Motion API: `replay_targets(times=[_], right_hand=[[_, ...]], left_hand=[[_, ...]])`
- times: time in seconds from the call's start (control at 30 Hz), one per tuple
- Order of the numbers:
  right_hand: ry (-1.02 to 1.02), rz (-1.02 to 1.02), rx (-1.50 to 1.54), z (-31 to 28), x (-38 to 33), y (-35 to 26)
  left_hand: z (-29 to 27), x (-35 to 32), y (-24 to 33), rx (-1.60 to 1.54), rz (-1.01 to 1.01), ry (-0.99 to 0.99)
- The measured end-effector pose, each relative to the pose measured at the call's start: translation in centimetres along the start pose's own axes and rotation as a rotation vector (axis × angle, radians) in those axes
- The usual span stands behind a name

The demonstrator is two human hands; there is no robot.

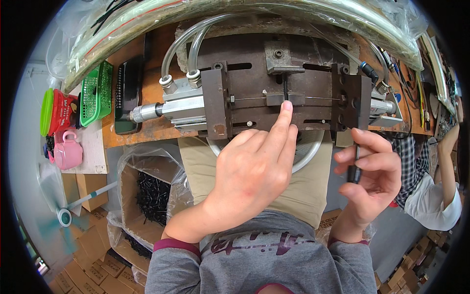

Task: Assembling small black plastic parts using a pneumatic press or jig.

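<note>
My left hand [254, 171] reaches up with its forefinger stretched out. The fingertip presses a thin black strip [285, 88] standing upright in the slot of a dark metal press fixture [254, 73] on the bench. My right hand [369, 174] hovers to the right, below the fixture's right block [350, 100]. It pinches a small bundle of thin black strips [356, 166] between thumb and fingers. A silver pneumatic cylinder [171, 105] with clear hoses [188, 41] sits on the fixture's left side.
A bag-lined cardboard box [147, 196] full of black parts stands at my lower left. A green basket [97, 93], a red container [61, 112] and a pink cup [67, 151] sit at the left. Another person [435, 191] works at the right. A round white fan guard [311, 147] lies under the bench.
</note>
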State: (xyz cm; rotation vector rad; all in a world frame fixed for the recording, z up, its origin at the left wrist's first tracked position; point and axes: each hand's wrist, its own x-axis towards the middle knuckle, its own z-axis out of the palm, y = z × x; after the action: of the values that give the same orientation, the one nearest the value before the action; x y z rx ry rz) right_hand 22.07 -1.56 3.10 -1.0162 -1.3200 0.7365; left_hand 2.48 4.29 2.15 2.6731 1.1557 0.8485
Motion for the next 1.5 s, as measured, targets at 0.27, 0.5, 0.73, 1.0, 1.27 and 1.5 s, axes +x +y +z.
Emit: replay_targets(times=[0.27,0.5,0.73,1.0,1.27,1.5], right_hand=[[-0.075,-0.237,-0.654,1.4,1.2,0.0],[-0.265,-0.277,-0.767,2.0,1.2,1.5],[-0.363,-0.405,-0.935,4.0,1.6,2.6],[-0.335,-0.427,-0.869,3.8,2.1,2.3],[-0.201,-0.538,-0.464,3.9,1.7,1.1],[-0.295,0.126,0.207,8.8,4.5,-1.0]], left_hand=[[-0.5,0.2,-0.3,-0.035,0.016,-0.031],[-7.1,7.6,-4.6,-0.016,0.109,0.344],[-8.1,16.0,-9.2,0.230,-0.182,0.128],[-7.1,14.5,-8.4,0.076,0.143,0.339],[-5.9,0.8,-1.9,-1.046,-0.435,-0.200],[-8.5,-3.3,-2.5,-0.608,-0.222,0.098]])
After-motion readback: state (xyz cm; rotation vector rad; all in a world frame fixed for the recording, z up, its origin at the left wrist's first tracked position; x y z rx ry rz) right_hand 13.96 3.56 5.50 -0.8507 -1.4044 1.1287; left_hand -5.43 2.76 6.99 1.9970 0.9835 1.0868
